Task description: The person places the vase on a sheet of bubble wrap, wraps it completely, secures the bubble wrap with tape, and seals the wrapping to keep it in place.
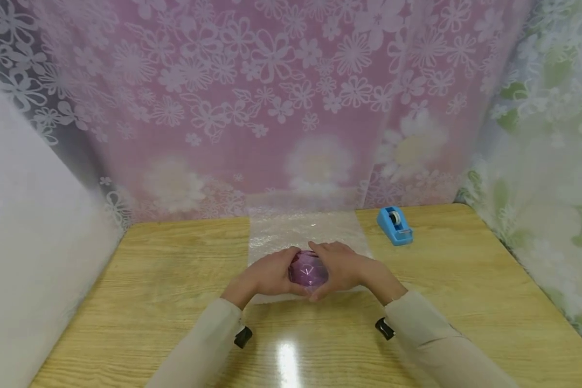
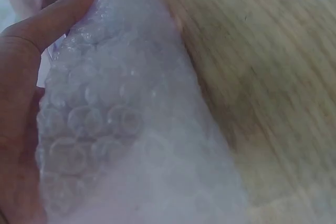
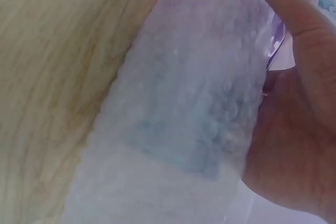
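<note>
A purple, see-through faceted piece (image 1: 308, 269) with a shiny surface sits between both hands, over a sheet of bubble wrap (image 1: 300, 229). My left hand (image 1: 274, 272) curls round its left side and my right hand (image 1: 343, 268) round its right, with the thumbs close together at the near side. In the left wrist view, the left thumb lies against the bubble wrap (image 2: 126, 119). The right wrist view has the right thumb at the edge of the wrap (image 3: 173, 103), with a purple glint (image 3: 275, 40) behind. The far fingers are partly hidden.
A blue tape dispenser (image 1: 395, 226) with a roll stands at the back right of the wooden table (image 1: 174, 302). Flowered pink curtain (image 1: 271, 108) hangs behind the table, with pale cloth at both sides.
</note>
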`<state>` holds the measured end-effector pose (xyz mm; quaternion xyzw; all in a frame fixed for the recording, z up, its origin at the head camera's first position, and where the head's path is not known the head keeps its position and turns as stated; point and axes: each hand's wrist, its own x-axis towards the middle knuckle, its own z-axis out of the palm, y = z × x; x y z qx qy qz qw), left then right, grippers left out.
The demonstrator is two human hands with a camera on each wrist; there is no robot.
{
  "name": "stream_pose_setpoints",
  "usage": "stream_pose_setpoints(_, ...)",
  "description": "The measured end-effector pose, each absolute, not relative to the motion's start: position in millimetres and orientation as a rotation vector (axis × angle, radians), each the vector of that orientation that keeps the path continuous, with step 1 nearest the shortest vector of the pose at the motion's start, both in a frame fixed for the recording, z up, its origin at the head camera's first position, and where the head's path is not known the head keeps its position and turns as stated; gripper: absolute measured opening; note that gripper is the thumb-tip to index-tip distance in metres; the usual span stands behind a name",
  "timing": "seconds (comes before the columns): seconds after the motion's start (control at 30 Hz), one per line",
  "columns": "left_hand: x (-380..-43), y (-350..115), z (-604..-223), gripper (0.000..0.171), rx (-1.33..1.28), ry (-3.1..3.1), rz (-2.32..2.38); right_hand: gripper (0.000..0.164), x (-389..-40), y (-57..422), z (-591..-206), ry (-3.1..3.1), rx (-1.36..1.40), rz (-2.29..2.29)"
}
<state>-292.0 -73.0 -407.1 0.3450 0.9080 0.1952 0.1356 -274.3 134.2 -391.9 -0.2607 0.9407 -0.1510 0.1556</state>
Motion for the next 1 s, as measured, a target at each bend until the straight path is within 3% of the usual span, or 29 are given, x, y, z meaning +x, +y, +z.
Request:
stream_pose_setpoints(0.5, -311.5, -77.1, -400.5, 0.083, 0.936, 2.461, 0.693, 0.085, -286.3, 142.1, -401.7, 2.578, -0.83, -0.726)
stream_pose_setpoints(0.83, -325.0, -86.4, -405.1, 0.081, 0.887, 2.337, 0.803, 0.08, -302.1, 140.1, -394.6, 2.532, -0.822, -0.649)
stream_pose_setpoints(1.0, -326.5, -89.4, -408.3, 0.092, 0.873, 2.408, 0.731, 0.082, -309.9, 137.6, -387.5, 2.504, -0.804, -0.581)
